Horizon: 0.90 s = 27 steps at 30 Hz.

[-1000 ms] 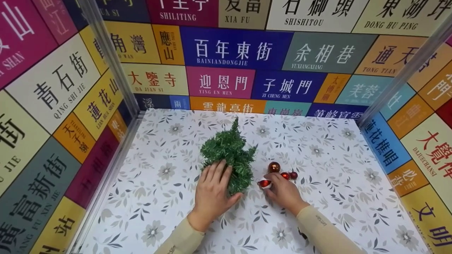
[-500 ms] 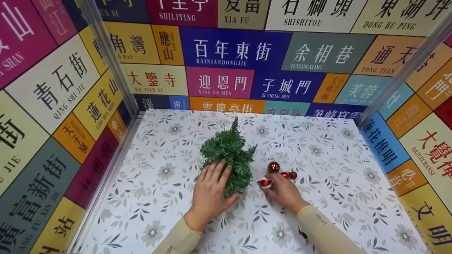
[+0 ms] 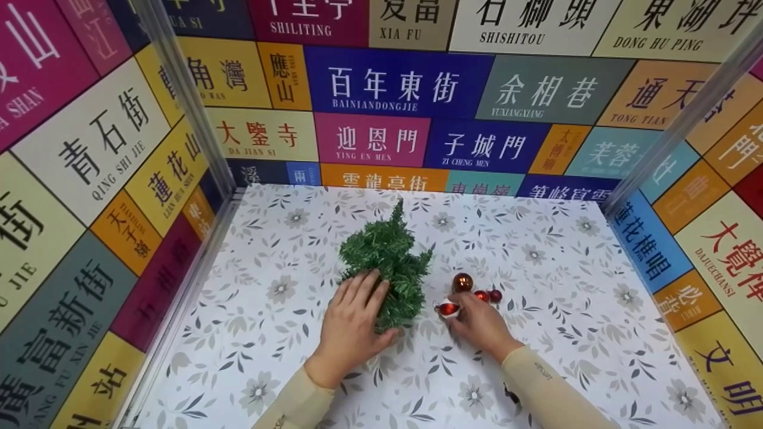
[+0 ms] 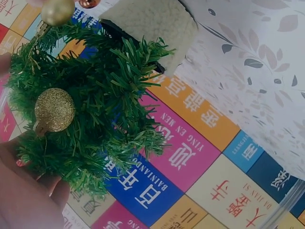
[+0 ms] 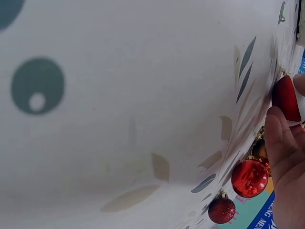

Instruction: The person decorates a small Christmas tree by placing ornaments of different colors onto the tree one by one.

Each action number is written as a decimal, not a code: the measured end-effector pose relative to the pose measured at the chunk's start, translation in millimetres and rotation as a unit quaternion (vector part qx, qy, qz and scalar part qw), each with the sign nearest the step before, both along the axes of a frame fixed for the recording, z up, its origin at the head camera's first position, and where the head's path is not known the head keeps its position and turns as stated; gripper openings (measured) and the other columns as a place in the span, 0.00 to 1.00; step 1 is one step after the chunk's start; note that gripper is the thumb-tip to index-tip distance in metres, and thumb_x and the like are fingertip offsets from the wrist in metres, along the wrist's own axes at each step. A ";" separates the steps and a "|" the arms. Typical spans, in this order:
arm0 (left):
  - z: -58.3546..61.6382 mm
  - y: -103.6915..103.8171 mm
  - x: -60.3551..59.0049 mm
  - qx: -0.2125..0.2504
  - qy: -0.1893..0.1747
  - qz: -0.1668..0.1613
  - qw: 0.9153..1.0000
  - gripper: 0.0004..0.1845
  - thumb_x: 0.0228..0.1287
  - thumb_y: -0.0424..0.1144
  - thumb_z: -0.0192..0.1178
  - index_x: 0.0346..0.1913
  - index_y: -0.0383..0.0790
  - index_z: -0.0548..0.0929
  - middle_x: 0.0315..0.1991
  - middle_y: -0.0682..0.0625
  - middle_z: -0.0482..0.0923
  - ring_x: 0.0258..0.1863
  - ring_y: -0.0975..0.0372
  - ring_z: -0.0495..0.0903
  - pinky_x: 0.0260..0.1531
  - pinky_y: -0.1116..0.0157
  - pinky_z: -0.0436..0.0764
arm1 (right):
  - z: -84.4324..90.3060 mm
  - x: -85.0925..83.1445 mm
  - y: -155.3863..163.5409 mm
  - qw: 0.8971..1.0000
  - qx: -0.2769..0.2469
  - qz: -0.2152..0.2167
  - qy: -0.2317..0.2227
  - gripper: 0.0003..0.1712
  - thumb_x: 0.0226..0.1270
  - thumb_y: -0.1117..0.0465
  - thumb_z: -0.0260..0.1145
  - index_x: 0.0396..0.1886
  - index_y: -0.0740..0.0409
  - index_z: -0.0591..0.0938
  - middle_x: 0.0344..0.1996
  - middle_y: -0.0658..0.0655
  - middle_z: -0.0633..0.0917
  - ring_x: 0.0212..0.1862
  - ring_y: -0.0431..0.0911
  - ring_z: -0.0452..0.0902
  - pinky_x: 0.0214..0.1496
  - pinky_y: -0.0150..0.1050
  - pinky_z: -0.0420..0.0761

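A small green tinsel tree lies on the floral tabletop. My left hand holds its lower left side, fingers laid over the branches and thumb curled under its foot. In the left wrist view the tree carries a gold glitter bauble and a second gold bauble. My right hand pinches a red ornament just right of the tree. Three more red baubles lie beyond its fingers. The right wrist view shows the pinched ornament and a shiny red bauble.
Walls covered in coloured sign panels close the table on the left, back and right. Metal corner posts stand at the back corners. A cream fleecy piece shows by the tree's foot in the left wrist view.
My left hand and forearm have slid slightly left and toward me while staying on the tree. The right hand and the baubles have not moved.
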<state>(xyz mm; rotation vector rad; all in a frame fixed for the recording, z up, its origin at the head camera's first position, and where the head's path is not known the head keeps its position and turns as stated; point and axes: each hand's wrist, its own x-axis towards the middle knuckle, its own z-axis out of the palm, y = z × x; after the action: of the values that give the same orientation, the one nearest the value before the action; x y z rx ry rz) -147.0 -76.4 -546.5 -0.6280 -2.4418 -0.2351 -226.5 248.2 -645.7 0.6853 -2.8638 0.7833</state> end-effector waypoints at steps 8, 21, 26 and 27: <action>0.4 -4.4 -2.4 0.004 0.002 -0.016 1.000 0.51 0.48 0.67 0.69 0.70 0.40 0.71 0.71 0.41 0.65 0.68 0.47 0.65 0.67 0.48 0.63 | -0.5 -1.5 0.3 1.000 0.004 -0.007 -0.007 0.29 0.57 0.54 0.76 0.59 0.50 0.79 0.49 0.47 0.82 0.37 0.41 0.79 0.41 0.41 0.81; 2.6 -12.5 -3.5 -0.012 -0.027 -0.028 0.999 0.51 0.48 0.65 0.70 0.72 0.41 0.69 0.73 0.42 0.62 0.70 0.48 0.61 0.70 0.50 0.57 | -2.1 -1.4 0.3 1.000 0.002 -0.010 0.005 0.29 0.56 0.56 0.77 0.59 0.51 0.80 0.45 0.47 0.82 0.37 0.41 0.79 0.41 0.41 0.81; 4.3 -16.8 -3.5 -0.014 -0.043 -0.036 0.998 0.51 0.49 0.64 0.70 0.73 0.42 0.68 0.74 0.43 0.61 0.71 0.49 0.60 0.72 0.52 0.53 | -2.1 -0.4 0.4 1.000 -0.001 -0.009 0.006 0.27 0.57 0.58 0.75 0.58 0.50 0.80 0.43 0.47 0.82 0.37 0.41 0.79 0.39 0.42 0.81; 4.4 -17.7 -3.7 -0.015 -0.045 -0.036 0.998 0.51 0.49 0.64 0.70 0.73 0.42 0.67 0.74 0.43 0.61 0.72 0.49 0.60 0.72 0.52 0.53 | -2.0 -0.3 0.3 1.000 -0.001 -0.009 0.004 0.27 0.58 0.58 0.75 0.58 0.50 0.79 0.42 0.47 0.82 0.37 0.40 0.79 0.39 0.42 0.81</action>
<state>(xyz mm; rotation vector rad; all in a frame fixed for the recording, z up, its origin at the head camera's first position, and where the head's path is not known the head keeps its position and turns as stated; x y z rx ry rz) -150.7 -94.1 -542.1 -0.7343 -2.5159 -0.2623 -226.8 248.5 -647.7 0.6589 -2.8579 0.7808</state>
